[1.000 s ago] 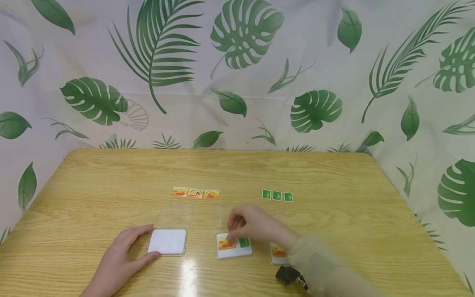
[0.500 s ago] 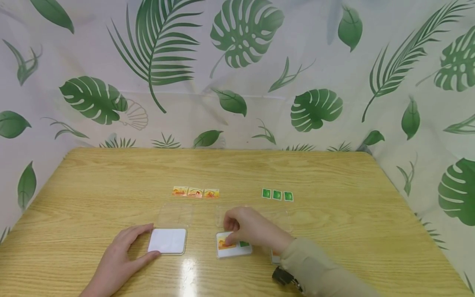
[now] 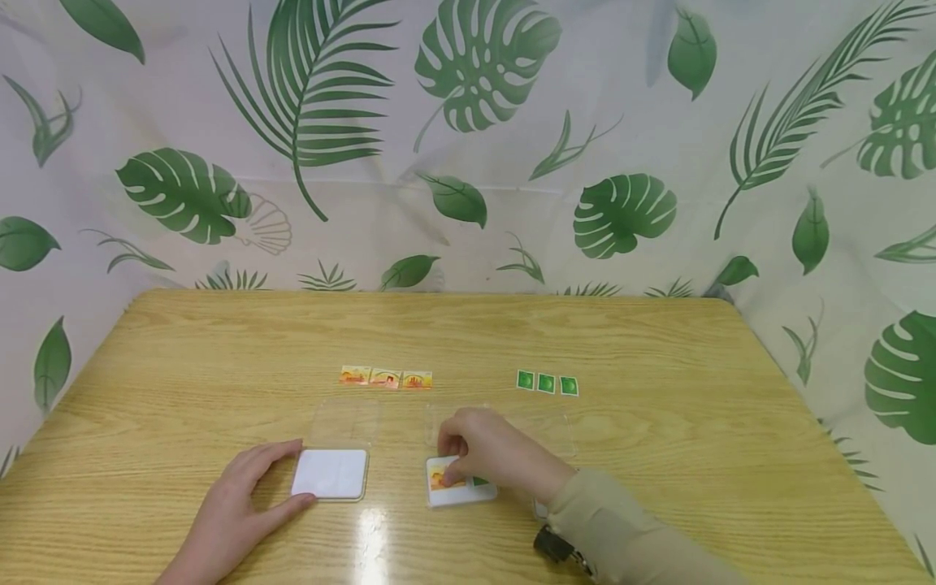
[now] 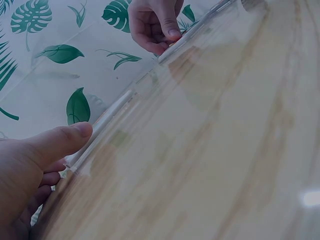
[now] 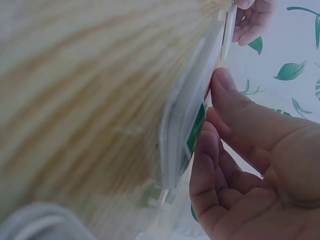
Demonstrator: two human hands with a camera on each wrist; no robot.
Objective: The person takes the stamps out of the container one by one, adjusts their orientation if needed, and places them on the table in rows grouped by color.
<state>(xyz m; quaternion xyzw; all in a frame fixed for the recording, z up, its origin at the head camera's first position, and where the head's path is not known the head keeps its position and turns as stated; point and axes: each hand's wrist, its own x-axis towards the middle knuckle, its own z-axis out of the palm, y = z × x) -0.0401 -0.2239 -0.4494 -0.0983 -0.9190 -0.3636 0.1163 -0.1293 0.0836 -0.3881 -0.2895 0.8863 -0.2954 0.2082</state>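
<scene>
Wood-grain table (image 3: 658, 366) (glossy) under white cards (image 3: 331, 474), leaf-print backdrop (image 3: 534, 215) behind.

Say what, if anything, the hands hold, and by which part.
Left hand holds the plain white case by its left end; right hand is at the near orange stamp, grip unclear.

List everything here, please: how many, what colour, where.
Cases: three, white, front row, rightmost mostly hidden
Table: one, brown, under the cases
Lids: count unclear, transparent, behind cases
Orange pieces: four visible, orange-yellow, three back left, one on middle case
Green pieces: four visible, green, three back right, one on middle case
Backdrop: one, white-green, behind table
Black device: one, black, near bottom edge
Sleeve: one, beige, right arm
Left hand: one, bare, gripping leftmost case
Right hand: one, bare, at middle case
</scene>
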